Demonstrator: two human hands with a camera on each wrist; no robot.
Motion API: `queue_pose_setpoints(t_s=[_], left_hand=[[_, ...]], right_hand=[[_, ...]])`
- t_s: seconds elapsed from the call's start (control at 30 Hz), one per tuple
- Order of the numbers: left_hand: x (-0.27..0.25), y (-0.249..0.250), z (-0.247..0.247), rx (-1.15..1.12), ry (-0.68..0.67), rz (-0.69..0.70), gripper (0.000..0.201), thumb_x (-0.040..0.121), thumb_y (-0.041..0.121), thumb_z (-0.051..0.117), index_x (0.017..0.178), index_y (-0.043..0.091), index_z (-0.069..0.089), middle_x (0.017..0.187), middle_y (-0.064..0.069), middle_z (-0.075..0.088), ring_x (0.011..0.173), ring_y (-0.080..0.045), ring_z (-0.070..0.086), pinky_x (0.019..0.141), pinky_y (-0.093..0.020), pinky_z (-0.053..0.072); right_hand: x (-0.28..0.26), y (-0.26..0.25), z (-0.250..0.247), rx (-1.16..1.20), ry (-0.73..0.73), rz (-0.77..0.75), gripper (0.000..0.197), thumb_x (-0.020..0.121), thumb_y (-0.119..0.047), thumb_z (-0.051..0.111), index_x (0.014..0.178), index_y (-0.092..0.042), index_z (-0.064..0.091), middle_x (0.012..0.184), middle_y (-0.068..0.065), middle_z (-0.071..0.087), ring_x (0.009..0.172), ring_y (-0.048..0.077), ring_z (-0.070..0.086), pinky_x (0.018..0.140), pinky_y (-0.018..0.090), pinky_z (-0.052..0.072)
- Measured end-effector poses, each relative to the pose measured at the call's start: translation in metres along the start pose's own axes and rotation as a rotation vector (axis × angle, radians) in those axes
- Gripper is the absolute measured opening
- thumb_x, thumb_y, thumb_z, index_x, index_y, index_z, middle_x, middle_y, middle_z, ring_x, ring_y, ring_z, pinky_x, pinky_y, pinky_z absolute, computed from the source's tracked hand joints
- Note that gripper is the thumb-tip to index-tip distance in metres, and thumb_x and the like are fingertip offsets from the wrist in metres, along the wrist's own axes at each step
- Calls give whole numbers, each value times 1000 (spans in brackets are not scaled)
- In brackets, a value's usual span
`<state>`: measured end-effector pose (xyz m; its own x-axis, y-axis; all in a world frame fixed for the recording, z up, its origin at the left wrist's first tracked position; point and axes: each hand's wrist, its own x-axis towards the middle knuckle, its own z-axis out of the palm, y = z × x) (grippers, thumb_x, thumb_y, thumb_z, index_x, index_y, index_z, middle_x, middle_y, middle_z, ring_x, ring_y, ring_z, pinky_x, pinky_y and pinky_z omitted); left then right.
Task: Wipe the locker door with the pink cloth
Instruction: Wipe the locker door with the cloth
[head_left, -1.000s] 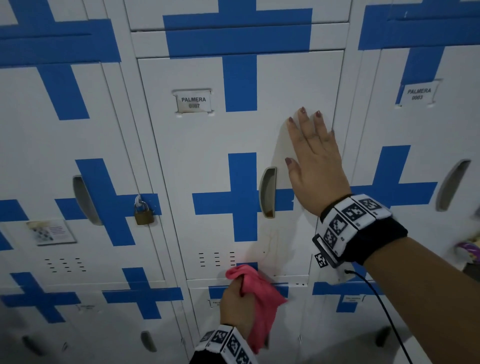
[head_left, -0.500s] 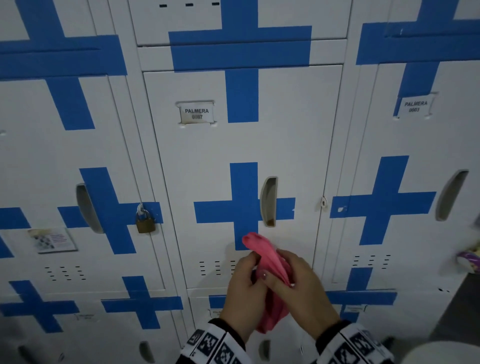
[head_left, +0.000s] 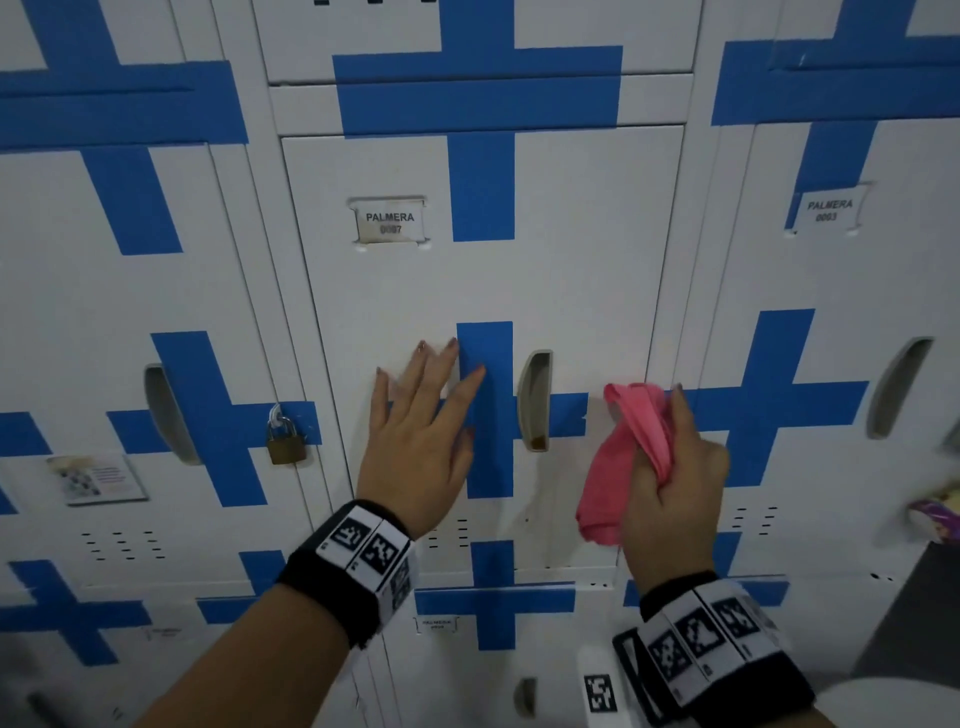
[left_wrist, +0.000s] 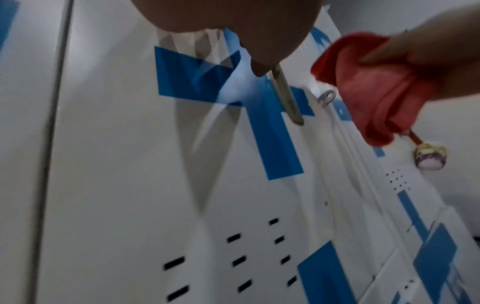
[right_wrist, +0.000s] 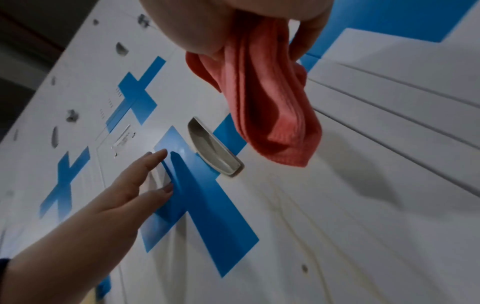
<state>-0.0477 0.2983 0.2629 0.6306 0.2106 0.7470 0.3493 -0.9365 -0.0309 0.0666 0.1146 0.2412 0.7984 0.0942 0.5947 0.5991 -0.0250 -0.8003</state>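
Note:
The white locker door (head_left: 405, 301) with a blue cross and a PALMERA label (head_left: 389, 223) fills the middle of the head view. My left hand (head_left: 423, 415) lies flat on it with straight spread fingers, left of the recessed handle (head_left: 535, 400). My right hand (head_left: 675, 467) grips the bunched pink cloth (head_left: 621, 457) near the door's right edge, right of the handle. In the right wrist view the pink cloth (right_wrist: 265, 98) hangs from my fingers above the handle (right_wrist: 215, 152). In the left wrist view the cloth (left_wrist: 371, 86) shows at upper right.
A brass padlock (head_left: 284, 436) hangs on the neighbouring left locker, which also carries a small sticker (head_left: 93, 478). The right locker has its own label (head_left: 828, 210) and handle (head_left: 898, 384). A purple-patterned object (head_left: 935, 514) sits at the far right edge. Lower lockers run below.
The cloth has passed from my left hand to my right, which moved it right of the handle. My left hand now lies flat on the door where it held the cloth before.

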Motion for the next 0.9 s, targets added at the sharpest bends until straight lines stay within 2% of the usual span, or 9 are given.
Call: queue_pose_setpoints(t_s=[0.1,0.13,0.2,0.27,0.33,0.47,0.7,0.8,0.9], left_hand=[[4,-9,13,138,-52,32,67,92,35,41,150,26,9,158,-3,-8,146,-25,-7,114,-55,1],[5,-11,17,160,-54,33,69,92,38,40,150,26,5,158,-3,-12,145,-25,-9,114,-55,0],[6,-14,23,192,-44,38,69,93,44,35,150,26,0,157,-2,-18,145,-25,-13,113,-55,-3],[6,-17,28,215,-22,50,69,93,46,31,150,27,-3,156,0,-21,144,-24,-18,113,-54,-5],[7,-21,31,226,-2,60,68,93,46,29,149,28,-5,155,0,-22,143,-23,-19,112,-53,-7],[8,-24,38,239,33,82,67,94,45,28,149,27,-6,155,1,-23,143,-23,-21,112,-50,-12],[7,-26,44,255,84,102,66,95,45,28,150,26,-4,156,1,-22,143,-24,-18,113,-50,-15],[8,-26,45,262,98,107,66,95,44,29,150,25,-2,156,1,-21,143,-24,-18,113,-50,-15],[8,-26,46,269,105,112,66,95,44,29,150,24,-3,156,0,-21,144,-25,-17,113,-51,-14]], right_hand=[[17,1,10,-125,19,-178,58,92,-17,40,147,-27,26,100,0,29,84,7,37,84,6,31],[20,3,14,-191,5,-234,60,90,-15,42,147,-28,26,100,0,29,86,9,36,86,11,34],[20,8,22,-333,-42,-308,67,85,-13,49,146,-31,27,106,3,33,97,19,39,92,34,42],[13,15,28,-435,-82,-321,73,82,-10,57,145,-30,27,126,9,36,115,30,39,98,50,40],[8,26,32,-508,-124,-377,76,79,-10,63,144,-22,27,144,12,29,131,34,29,105,58,33],[7,42,37,-754,-286,-468,97,73,-14,72,148,-9,10,155,11,8,144,26,-1,116,48,12],[4,53,42,-701,-358,-433,121,60,-4,82,146,-12,-2,154,6,5,142,23,2,106,51,19],[-4,63,46,-667,-367,-457,116,64,1,77,148,-15,-2,156,0,-2,144,14,-13,113,48,9],[-14,73,49,-655,-399,-486,115,65,4,72,149,-20,-4,157,-5,-14,144,14,-14,118,46,1]])
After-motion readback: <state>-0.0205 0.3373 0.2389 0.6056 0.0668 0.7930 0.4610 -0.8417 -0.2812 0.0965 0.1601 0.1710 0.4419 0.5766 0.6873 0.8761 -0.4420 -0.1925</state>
